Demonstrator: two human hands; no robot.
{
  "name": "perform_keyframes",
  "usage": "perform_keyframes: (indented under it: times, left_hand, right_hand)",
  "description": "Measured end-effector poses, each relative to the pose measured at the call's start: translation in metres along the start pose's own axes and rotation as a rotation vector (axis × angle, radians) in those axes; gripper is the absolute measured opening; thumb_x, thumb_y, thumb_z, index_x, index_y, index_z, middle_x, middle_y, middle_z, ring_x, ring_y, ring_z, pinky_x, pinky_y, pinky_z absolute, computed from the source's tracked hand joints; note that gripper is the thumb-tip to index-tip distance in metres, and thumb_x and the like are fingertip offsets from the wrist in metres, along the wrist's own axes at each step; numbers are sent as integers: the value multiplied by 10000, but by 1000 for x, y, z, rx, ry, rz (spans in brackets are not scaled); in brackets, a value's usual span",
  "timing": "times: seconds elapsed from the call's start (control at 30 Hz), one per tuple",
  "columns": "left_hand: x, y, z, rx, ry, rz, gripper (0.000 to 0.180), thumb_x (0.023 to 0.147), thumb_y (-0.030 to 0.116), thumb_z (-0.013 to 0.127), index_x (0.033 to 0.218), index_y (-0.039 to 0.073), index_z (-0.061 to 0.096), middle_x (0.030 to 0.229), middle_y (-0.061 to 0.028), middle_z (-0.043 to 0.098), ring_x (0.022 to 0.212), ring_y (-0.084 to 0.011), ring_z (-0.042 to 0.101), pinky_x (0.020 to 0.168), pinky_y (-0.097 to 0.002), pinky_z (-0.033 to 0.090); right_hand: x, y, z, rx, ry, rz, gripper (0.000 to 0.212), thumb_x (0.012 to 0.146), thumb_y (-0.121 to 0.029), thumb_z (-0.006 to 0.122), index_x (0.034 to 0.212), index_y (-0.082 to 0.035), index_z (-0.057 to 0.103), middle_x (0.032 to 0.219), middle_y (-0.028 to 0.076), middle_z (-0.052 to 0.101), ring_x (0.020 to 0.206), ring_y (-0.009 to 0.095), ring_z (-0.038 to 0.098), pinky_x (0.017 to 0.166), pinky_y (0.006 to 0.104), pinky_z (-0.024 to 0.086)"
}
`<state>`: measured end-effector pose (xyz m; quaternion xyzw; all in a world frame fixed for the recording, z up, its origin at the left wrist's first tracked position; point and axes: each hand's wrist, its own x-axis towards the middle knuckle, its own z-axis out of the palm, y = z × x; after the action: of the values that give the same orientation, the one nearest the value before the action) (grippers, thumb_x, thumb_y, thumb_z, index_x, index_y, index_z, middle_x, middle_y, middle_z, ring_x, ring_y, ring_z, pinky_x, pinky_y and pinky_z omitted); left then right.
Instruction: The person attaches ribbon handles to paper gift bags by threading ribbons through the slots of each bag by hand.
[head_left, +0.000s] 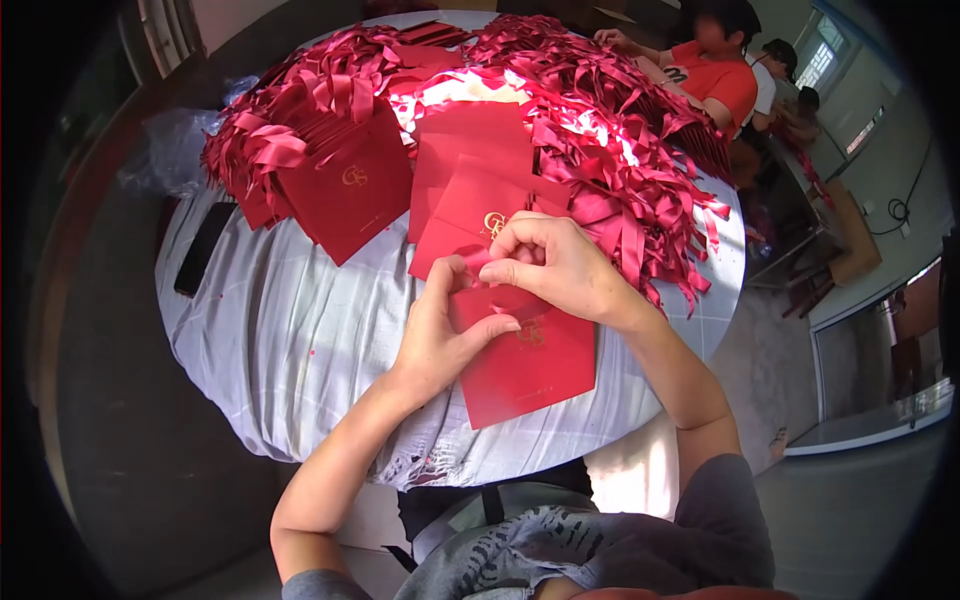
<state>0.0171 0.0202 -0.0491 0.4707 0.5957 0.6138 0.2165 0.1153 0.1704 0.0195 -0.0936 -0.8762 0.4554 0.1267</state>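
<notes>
A flat red paper bag with a gold emblem lies near the front of the table, tilted a little. At its top edge, a short loop of red ribbon shows between my hands. My left hand grips the bag's upper left corner, its thumb lying across the front and its index finger curled up near the ribbon. My right hand is closed in a pinch at the ribbon, just above the bag's top edge. Fingers partly hide what is pinched. Just beyond them, loose red bags lie overlapped.
Upright red bags with ribbons stand packed at the left. A large heap of ribboned bags covers the right and far side. A black phone rests on the white tablecloth. Across the table sits a person in orange.
</notes>
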Motion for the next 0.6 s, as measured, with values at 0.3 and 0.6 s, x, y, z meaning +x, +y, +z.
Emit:
perform_keyframes:
  times: [0.3,0.6]
  left_hand:
    - [-7,-6,5,77,-5,68,771,755,197,791,1322,-19,316,1202,-197,538,1084,-277,581,885,-372,487]
    - [-2,15,4,-200,16,-129,689,823,6,682,1383,4,280,1115,-138,588,1008,-154,594,847,-279,497]
  right_hand:
    - [3,14,26,-145,274,-276,97,815,-40,664,831,6,582,838,49,522,602,98,523,545,246,411]
    - [1,7,-15,-232,490,-344,131,837,-118,670,876,-9,608,814,119,581,701,232,607,614,338,470]
